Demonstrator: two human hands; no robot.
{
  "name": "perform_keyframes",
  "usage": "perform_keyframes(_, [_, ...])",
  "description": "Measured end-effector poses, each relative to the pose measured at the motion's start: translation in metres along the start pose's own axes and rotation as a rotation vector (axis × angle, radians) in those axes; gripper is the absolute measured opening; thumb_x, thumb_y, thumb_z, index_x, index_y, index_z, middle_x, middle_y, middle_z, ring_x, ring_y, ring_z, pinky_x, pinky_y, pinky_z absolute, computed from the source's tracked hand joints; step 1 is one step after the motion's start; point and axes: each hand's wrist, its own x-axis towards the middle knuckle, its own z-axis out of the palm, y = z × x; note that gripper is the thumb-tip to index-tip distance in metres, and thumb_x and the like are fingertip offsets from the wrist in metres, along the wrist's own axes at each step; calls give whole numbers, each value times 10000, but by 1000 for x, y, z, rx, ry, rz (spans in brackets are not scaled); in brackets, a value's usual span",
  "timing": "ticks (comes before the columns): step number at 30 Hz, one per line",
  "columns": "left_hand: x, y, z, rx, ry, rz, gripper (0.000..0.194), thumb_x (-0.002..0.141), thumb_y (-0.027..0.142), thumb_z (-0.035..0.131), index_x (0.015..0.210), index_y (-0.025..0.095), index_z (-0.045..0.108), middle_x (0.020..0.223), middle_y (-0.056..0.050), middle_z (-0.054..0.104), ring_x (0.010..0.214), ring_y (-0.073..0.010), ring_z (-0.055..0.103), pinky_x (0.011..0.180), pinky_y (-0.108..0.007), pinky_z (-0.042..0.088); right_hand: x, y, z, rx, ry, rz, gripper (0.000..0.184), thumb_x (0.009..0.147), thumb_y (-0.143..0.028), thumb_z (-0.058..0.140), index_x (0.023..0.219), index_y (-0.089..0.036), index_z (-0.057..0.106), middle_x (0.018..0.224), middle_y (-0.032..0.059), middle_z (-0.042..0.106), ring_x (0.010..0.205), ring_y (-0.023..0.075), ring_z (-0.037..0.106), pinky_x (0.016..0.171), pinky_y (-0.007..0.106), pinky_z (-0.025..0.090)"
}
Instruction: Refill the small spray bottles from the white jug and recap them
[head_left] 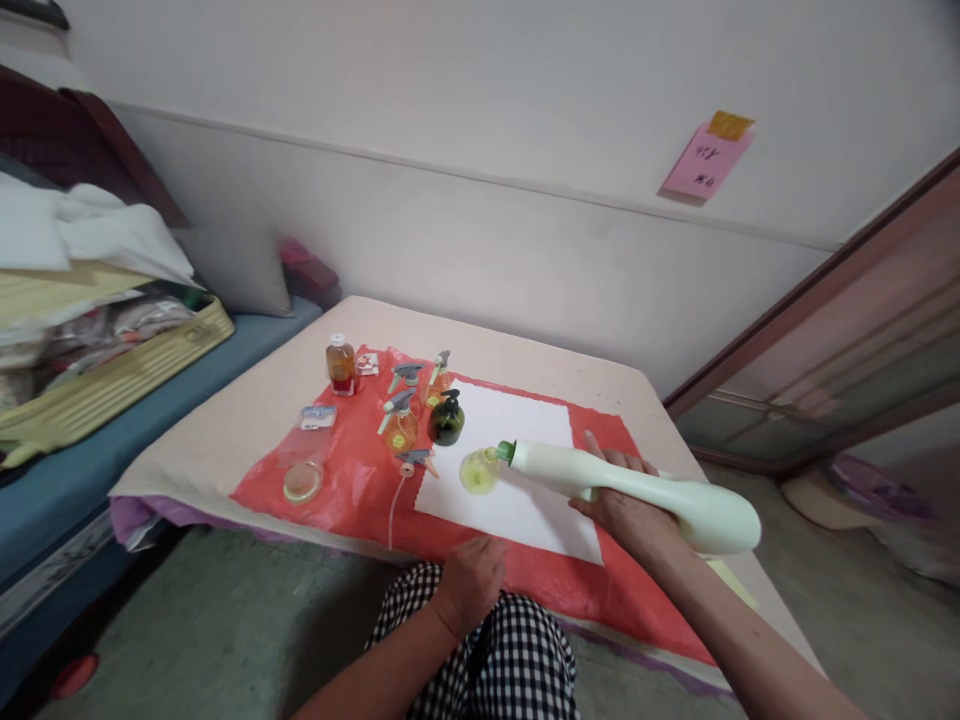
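The right hand (630, 508) has its fingers wrapped around a tilted pale-green bottle (709, 512), its mouth (506, 452) at a yellow bottle (478, 476) left of them. The left hand (474, 580) is curled; contents cannot be determined.

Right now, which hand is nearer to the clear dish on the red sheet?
Left. The left hand is right of the dish, near the table edge; the right hand, farther right, holds the pale green container.
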Motion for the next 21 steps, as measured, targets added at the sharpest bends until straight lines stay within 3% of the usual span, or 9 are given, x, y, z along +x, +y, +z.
perform_keyframes(14, [0,0,0,-1,-1,11,264,941,93,373,890,181,617,722,-35,643,673,-170,628,634,-287,514,-2,2,-2,-5,-33,16,904,803,-429,691,1564,-227,248,1249,169,586,1059,364,536,959,438,360])
perform_keyframes(21, [-2,-2,2,-10,2,9,240,945,103,391,889,184,609,723,-33,645,673,-168,632,640,-282,517,-4,4,0,11,-5,7,886,829,-418,646,1575,-227,208,1231,162,594,1043,355,543,947,433,365])
